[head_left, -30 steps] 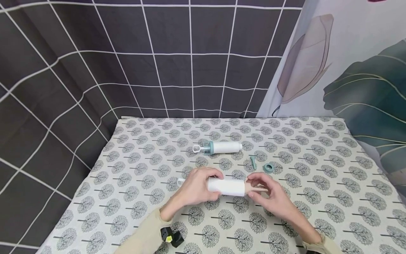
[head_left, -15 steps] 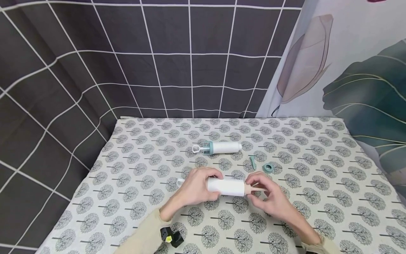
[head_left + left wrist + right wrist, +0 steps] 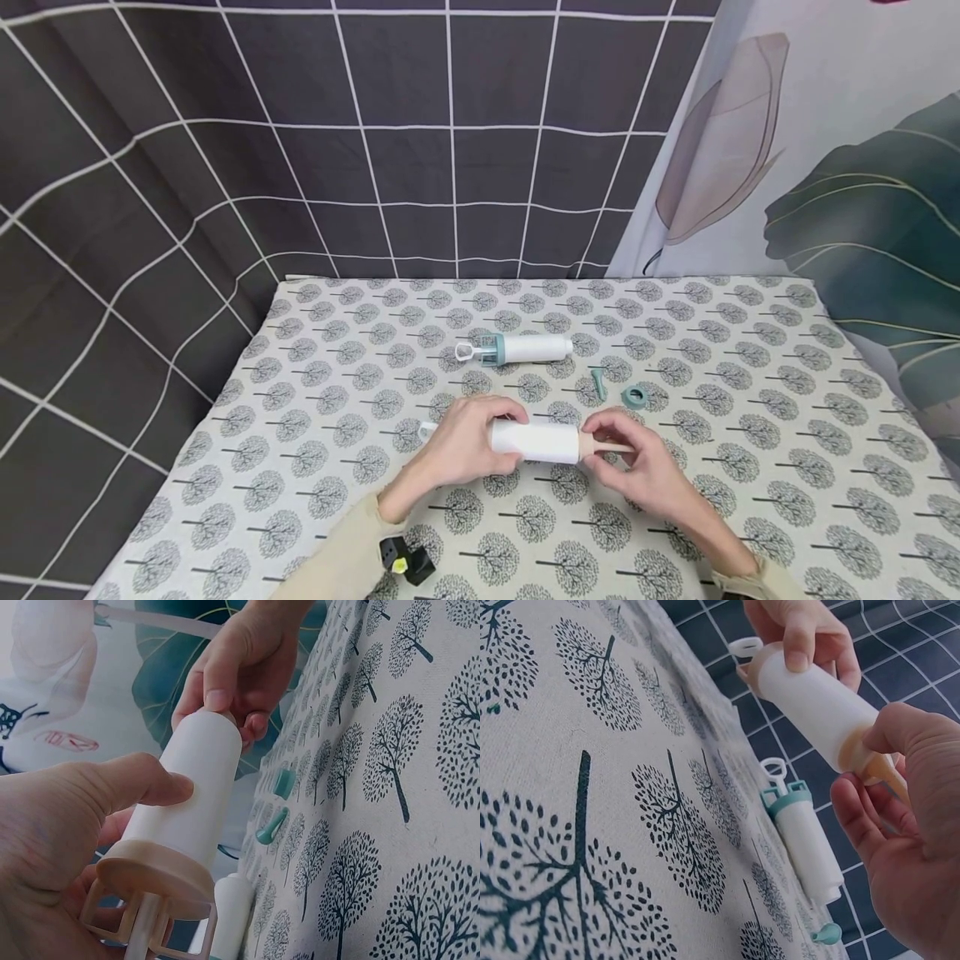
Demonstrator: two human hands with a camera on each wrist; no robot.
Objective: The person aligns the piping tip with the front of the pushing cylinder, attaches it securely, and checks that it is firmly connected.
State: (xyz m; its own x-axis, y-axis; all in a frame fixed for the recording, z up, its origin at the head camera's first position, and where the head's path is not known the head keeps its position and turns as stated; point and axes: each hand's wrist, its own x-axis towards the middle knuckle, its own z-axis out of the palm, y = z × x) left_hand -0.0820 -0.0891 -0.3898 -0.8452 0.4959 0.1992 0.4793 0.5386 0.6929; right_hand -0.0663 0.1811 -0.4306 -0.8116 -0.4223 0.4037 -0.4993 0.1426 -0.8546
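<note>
Tree-print tablecloth [image 3: 780, 492] below dark gridded curtain [image 3: 495, 167], both hands [image 3: 467, 440] [image 3: 651, 472] around one beige-tipped white tube [image 3: 542, 442].

White tube [image 3: 536, 442]; peach nozzle [image 3: 611, 447]; pale tree-print tablecloth [image 3: 750, 500]

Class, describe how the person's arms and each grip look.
The left grip and right grip are bare, without gloves. The left sleeve and right sleeve are long and cream. A blocky black device with a yellow mark sits on the left one; a dark object at the right one is mostly cut off.
</note>
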